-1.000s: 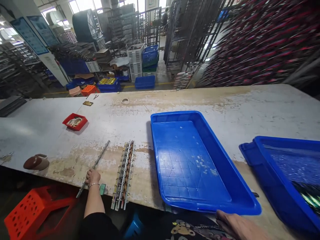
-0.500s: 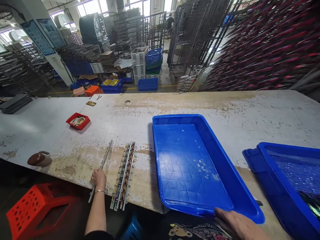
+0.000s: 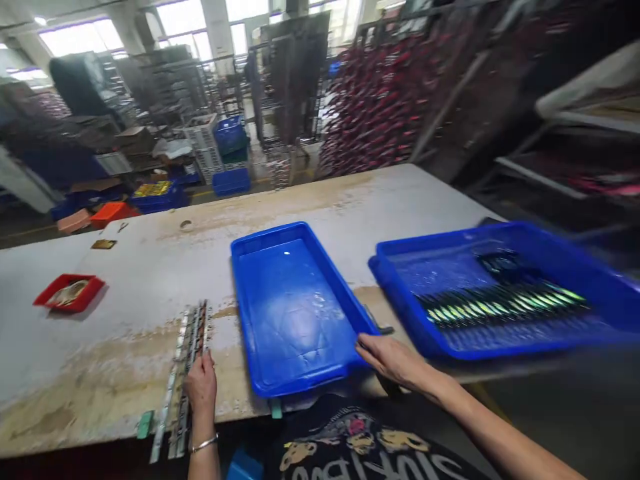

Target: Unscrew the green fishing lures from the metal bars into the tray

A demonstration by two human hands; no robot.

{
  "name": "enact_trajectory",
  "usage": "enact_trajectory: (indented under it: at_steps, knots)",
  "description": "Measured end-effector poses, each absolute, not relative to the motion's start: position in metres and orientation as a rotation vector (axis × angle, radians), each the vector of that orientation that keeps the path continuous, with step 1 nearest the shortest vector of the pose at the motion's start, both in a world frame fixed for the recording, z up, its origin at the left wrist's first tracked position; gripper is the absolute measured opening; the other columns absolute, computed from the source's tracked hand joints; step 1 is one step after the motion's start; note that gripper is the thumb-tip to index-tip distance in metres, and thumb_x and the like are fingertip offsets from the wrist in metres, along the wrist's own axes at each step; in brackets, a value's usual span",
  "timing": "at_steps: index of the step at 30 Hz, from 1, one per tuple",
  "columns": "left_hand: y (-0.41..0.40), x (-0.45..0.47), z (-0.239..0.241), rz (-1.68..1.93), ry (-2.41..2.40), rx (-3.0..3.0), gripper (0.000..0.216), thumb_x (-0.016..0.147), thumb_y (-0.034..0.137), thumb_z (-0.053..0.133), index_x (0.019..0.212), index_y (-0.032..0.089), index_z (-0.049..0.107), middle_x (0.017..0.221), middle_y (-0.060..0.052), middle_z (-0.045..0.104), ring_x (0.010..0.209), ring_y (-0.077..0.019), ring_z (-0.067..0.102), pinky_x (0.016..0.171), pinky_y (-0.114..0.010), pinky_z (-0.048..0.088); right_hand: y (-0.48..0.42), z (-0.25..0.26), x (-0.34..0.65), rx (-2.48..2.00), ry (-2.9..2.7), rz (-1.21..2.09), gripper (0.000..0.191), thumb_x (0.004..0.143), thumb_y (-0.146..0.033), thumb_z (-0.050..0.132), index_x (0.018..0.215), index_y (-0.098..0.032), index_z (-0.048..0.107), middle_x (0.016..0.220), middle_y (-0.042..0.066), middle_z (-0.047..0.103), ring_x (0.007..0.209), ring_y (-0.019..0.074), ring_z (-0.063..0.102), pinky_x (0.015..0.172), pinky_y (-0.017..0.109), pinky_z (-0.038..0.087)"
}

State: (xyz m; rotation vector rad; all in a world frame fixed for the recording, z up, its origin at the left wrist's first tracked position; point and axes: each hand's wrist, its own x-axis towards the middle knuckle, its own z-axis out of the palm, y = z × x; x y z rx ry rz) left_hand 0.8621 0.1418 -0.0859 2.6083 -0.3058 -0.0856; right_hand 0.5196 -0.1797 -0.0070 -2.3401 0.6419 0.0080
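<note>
My left hand (image 3: 201, 381) is closed at the near part of a row of long, thin metal strips (image 3: 175, 383) with small clips or bumps along them. The strips lie side by side, their near ends sticking out past the table edge. My right hand (image 3: 393, 360) grips the near right corner of a shallow blue tray (image 3: 243, 320), thumb over the rim and other fingers lower outside. Only a few small pale bits lie in that tray. A second blue tray (image 3: 400, 287) to the right holds a row of shiny green-black slender pieces (image 3: 505, 303), blurred.
On the left of the table (image 3: 125, 313) sits a red box (image 3: 67, 293) with rings in it. A tape ring (image 3: 185, 224) and a gold-coloured rectangular item (image 3: 103, 245) lie farther back. A dark tool (image 3: 377, 323) lies between the trays. Racks with reddish pieces (image 3: 380, 100) stand behind.
My view has swung to the right. My left hand has moved from the separate strip on the left to the grouped strips. My right hand went from the tray's near edge to its corner.
</note>
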Motion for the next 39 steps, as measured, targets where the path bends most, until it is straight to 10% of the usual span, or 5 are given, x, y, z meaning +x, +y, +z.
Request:
enact_trajectory:
  at_steps: [5,8,16,24,39]
  knots:
    - [0.012,0.739,-0.041,-0.453,-0.573,1.861,0.059,0.082,0.055,0.064,0.127,0.018,0.063,0.106,-0.011,0.073,0.075,-0.0208,0.069,0.068,-0.034,0.057,-0.217,0.032,0.484,-1.769,0.893,-0.72,0.037,0.095,-0.055,0.049,0.091,-0.021,0.062,0.083,0.004,0.07,0.066,0.0157,0.058,0.064,0.028,0.047]
    - [-0.047,0.67,-0.025,-0.7,-0.652,1.75,0.056,0.076,0.06,0.072,0.11,0.015,0.072,0.094,-0.01,0.074,0.075,-0.022,0.07,0.071,-0.035,0.058,-0.233,0.028,0.453,-1.188,0.938,-1.021,0.042,0.087,-0.062,0.062,0.091,-0.02,0.061,0.085,0.002,0.07,0.054,0.0094,0.049,0.052,0.023,0.044]
    - [-0.154,0.508,-0.02,-0.975,-0.716,1.395,0.055,0.075,0.054,0.08,0.114,0.017,0.072,0.088,-0.007,0.073,0.073,-0.0173,0.064,0.073,-0.03,0.054,-0.268,-0.011,0.37,-0.166,0.893,-0.711,0.012,0.088,-0.024,0.07,0.085,-0.015,0.063,0.072,0.002,0.069,0.049,0.0074,0.056,0.05,0.019,0.051]
    - [-0.247,0.466,-0.021,-0.894,-0.808,1.367,0.051,0.085,0.058,0.068,0.117,0.018,0.067,0.106,-0.01,0.072,0.07,-0.0148,0.058,0.067,-0.029,0.05,-0.295,-0.011,0.32,-0.122,0.882,-0.608,0.015,0.094,-0.018,0.062,0.081,-0.012,0.065,0.06,0.001,0.064,0.044,0.0074,0.056,0.044,0.016,0.049]
    - [-0.496,0.419,-0.09,-1.16,-0.842,1.695,0.052,0.066,0.062,0.079,0.083,0.019,0.056,0.061,0.005,0.051,0.05,-0.0097,0.045,0.048,-0.023,0.036,-0.434,-0.037,0.17,-0.149,0.991,-0.755,0.013,0.082,-0.019,0.074,0.088,-0.015,0.062,0.064,-0.003,0.064,0.047,0.0067,0.055,0.041,0.016,0.044]
